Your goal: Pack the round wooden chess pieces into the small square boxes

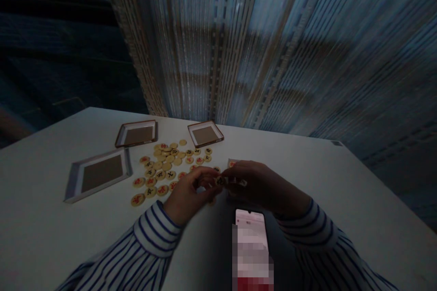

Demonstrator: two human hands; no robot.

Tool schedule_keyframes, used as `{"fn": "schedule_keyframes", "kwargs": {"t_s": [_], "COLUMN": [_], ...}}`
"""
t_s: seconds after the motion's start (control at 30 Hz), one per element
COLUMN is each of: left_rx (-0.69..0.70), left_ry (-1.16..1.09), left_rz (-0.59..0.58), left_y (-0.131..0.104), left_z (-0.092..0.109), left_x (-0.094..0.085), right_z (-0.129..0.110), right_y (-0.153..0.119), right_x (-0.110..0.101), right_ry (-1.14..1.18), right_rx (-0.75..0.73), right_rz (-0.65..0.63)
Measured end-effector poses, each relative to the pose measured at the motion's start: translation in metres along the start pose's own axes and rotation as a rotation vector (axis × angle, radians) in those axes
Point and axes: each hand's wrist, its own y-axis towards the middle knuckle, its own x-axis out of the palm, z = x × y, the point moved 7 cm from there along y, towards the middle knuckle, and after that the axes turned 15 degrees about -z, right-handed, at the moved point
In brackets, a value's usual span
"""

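Note:
Round wooden pieces (pixel 167 166) with red or black characters, some plain side up, lie spread on the white table. My left hand (pixel 189 193) pinches a piece with a black character (pixel 219 181) between thumb and fingertips, at the right edge of the spread. Touching or almost touching it, my right hand (pixel 261 186) is curled over a box (pixel 232 161) and closed around a few small pieces (pixel 243 183). Most of the box is hidden under my right hand; a red-marked piece shows at its far corner.
A large open box part (pixel 127 163) lies left of the pieces. Two shallow trays, one at the back left (pixel 156 132) and one at the back centre (pixel 222 137), stand behind them. A lit phone (pixel 251 236) lies between my forearms. Beyond the table (pixel 307 163) hangs a string curtain (pixel 218 45).

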Motion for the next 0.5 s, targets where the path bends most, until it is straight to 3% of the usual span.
{"fn": "schedule_keyframes", "kwargs": {"t_s": [0.27, 0.5], "left_rx": [-0.012, 0.010], "left_ry": [-0.033, -0.315], "left_rz": [-0.001, -0.014], "left_y": [-0.0013, 0.0021], "left_z": [0.0010, -0.0051], "left_x": [0.0022, 0.0019], "right_z": [-0.0059, -0.0055], "right_y": [0.0002, -0.0001], "right_x": [-0.0017, -0.0032], "right_ry": [0.004, -0.025], "right_rx": [-0.037, -0.034], "right_rz": [-0.037, -0.006]}}
